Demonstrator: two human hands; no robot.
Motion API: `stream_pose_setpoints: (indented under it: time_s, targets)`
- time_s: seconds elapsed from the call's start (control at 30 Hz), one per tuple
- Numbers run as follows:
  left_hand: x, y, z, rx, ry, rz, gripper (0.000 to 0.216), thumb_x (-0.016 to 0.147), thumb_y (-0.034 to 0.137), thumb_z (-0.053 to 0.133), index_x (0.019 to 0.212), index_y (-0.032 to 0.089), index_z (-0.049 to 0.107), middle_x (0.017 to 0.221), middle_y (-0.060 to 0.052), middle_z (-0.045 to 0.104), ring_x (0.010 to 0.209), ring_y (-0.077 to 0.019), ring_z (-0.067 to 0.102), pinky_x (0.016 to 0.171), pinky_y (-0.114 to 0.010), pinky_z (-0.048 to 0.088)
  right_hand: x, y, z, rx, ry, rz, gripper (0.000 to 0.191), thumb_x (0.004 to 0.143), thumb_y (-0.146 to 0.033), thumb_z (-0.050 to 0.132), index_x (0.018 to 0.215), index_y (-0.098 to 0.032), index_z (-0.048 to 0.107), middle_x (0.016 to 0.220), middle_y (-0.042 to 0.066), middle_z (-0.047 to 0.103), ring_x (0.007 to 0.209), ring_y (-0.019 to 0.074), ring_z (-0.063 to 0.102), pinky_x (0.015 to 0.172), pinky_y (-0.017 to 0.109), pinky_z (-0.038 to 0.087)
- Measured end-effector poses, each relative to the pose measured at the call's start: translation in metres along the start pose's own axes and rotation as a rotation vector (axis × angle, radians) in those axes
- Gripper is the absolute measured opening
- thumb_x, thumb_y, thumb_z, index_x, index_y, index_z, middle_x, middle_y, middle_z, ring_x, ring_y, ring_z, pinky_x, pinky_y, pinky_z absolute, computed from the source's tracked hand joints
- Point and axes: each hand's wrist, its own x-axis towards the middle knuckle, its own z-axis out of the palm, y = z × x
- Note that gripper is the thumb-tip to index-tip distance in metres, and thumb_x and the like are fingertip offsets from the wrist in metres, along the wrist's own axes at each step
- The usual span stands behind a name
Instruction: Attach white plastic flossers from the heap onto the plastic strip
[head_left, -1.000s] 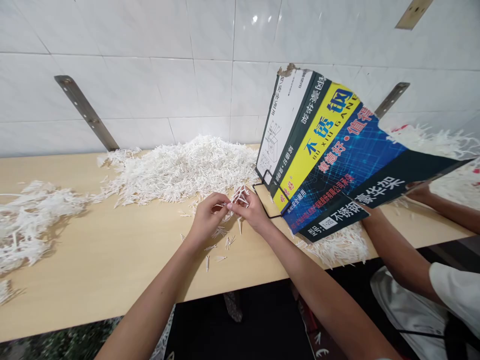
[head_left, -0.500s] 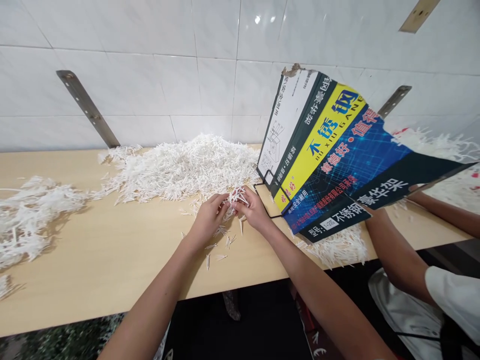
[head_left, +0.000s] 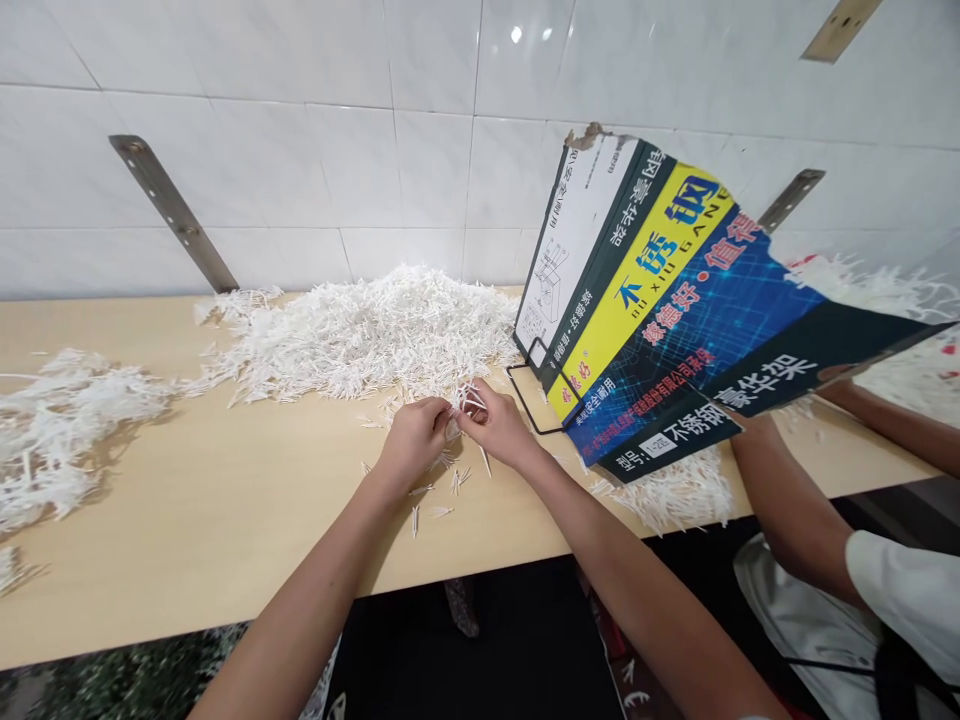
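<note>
My left hand (head_left: 414, 436) and my right hand (head_left: 498, 424) meet over the wooden table (head_left: 195, 500), both pinched on a small cluster of white plastic pieces (head_left: 466, 400). The fingertips of the two hands touch each other around the cluster. A few loose white pieces (head_left: 442, 492) lie on the table just below my hands. A large heap of the same white pieces (head_left: 367, 335) spreads behind them toward the tiled wall.
A printed cardboard sheet (head_left: 675, 310) leans on a wire stand (head_left: 529, 385) at the right. Another person's arm (head_left: 795, 510) rests beyond it. More white pieces (head_left: 60, 430) are piled at the left and under the cardboard (head_left: 675, 490). A metal bracket (head_left: 172, 212) crosses the wall.
Both hands have drawn closer together and tightened on the cluster, which now shows less between the fingers. The view has shifted slightly.
</note>
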Motion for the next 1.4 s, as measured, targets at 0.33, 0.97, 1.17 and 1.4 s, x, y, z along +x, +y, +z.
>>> stream_pose_setpoints:
  time_s: [0.33, 0.97, 1.17, 1.4]
  targets:
    - [-0.017, 0.008, 0.006, 0.225, 0.158, 0.232, 0.021, 0.087, 0.011, 0.051, 0.076, 0.021, 0.066, 0.066, -0.003, 0.063, 0.061, -0.0166, 0.055, 0.059, -0.029, 0.034, 0.005, 0.012, 0.002, -0.108, 0.202, 0.086, 0.008, 0.078, -0.024, 0.058, 0.082, -0.020, 0.065, 0.062, -0.004, 0.053, 0.058, 0.0120, 0.046, 0.061, 0.022, 0.039]
    - [-0.012, -0.002, -0.026, 0.084, 0.743, -0.005, 0.019, 0.102, 0.023, 0.047, 0.094, 0.019, 0.064, 0.063, 0.002, 0.053, 0.055, -0.0129, 0.053, 0.058, -0.026, 0.042, 0.011, 0.015, 0.007, -0.633, 0.060, 0.102, 0.028, 0.097, -0.017, 0.044, 0.108, -0.021, 0.069, 0.082, 0.008, 0.073, 0.070, 0.0207, 0.061, 0.064, 0.029, 0.030]
    - [0.007, -0.007, -0.018, 0.040, 0.376, 0.148, 0.028, 0.097, 0.014, 0.046, 0.114, 0.020, 0.066, 0.116, -0.011, 0.068, 0.101, -0.0207, 0.066, 0.083, -0.033, 0.053, 0.011, 0.020, 0.001, -0.343, 0.275, 0.150, 0.030, 0.095, -0.023, 0.042, 0.110, -0.018, 0.067, 0.075, 0.003, 0.069, 0.061, 0.0178, 0.058, 0.064, 0.027, 0.035]
    - [0.003, 0.004, -0.015, 0.089, 0.027, 0.064, 0.031, 0.105, 0.034, 0.043, 0.117, 0.022, 0.069, 0.120, -0.009, 0.071, 0.116, -0.0272, 0.059, 0.105, -0.046, 0.043, 0.007, 0.016, 0.001, -0.132, 0.335, 0.078, 0.027, 0.096, -0.029, 0.043, 0.108, -0.019, 0.065, 0.066, -0.001, 0.060, 0.057, 0.0159, 0.055, 0.063, 0.026, 0.040]
